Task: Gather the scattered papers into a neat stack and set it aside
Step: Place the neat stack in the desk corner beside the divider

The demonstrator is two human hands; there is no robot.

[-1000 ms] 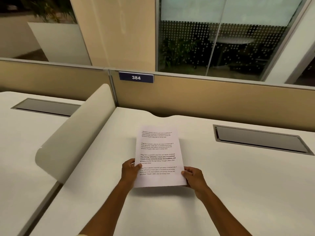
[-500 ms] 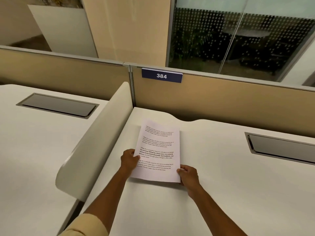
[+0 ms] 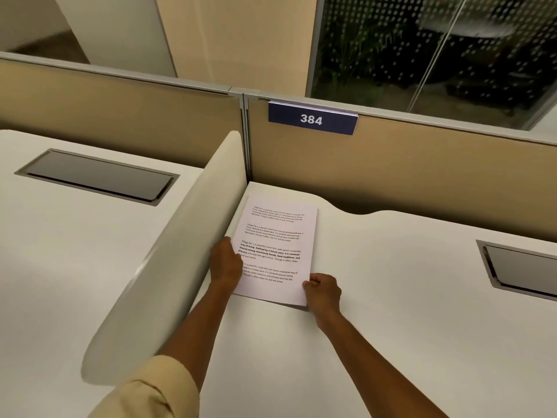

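A neat stack of white papers with printed paragraphs lies on the white desk, in its far left corner beside the curved side divider. My left hand grips the stack's left edge, thumb over the page. My right hand pinches the near right corner, fingers curled. The stack's near edge casts a thin shadow on the desk. No loose sheets show elsewhere.
A curved cream divider rises just left of the stack. A tan partition with a blue "384" plate closes the back. Grey cable hatches sit in the right desk and the neighbouring left desk.
The stack has moved left and away from me, from mid-desk into the far left corner against the divider. Both hands stayed on it, and the view swung left with them.
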